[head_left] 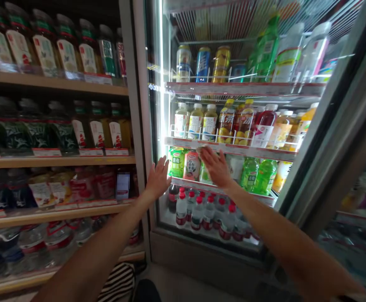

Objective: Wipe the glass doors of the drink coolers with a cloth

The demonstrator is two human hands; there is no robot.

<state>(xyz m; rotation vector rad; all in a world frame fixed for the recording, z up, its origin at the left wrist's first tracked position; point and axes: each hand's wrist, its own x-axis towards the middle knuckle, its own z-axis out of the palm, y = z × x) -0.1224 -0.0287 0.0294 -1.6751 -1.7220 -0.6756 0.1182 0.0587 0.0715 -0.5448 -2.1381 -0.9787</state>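
My left hand (158, 178) is open with its fingers spread, held up by the left edge of the open fridge (145, 126), close to a green-labelled bottle (176, 162). My right hand (216, 167) reaches into the third shelf. Its fingers curl over something pale (202, 148) at the shelf's front rail (233, 149), and I cannot make out what that is. A pink-labelled bottle (192, 166) stands just left of this hand. Green bottles (258, 174) stand to its right.
The glass fridge door (328, 126) stands swung open on the right. Cans fill the top fridge shelf (203, 63), juice bottles the second (227, 121), red-capped bottles the bottom (202, 212). Wooden shelves (57, 161) of bottled drinks run along the left.
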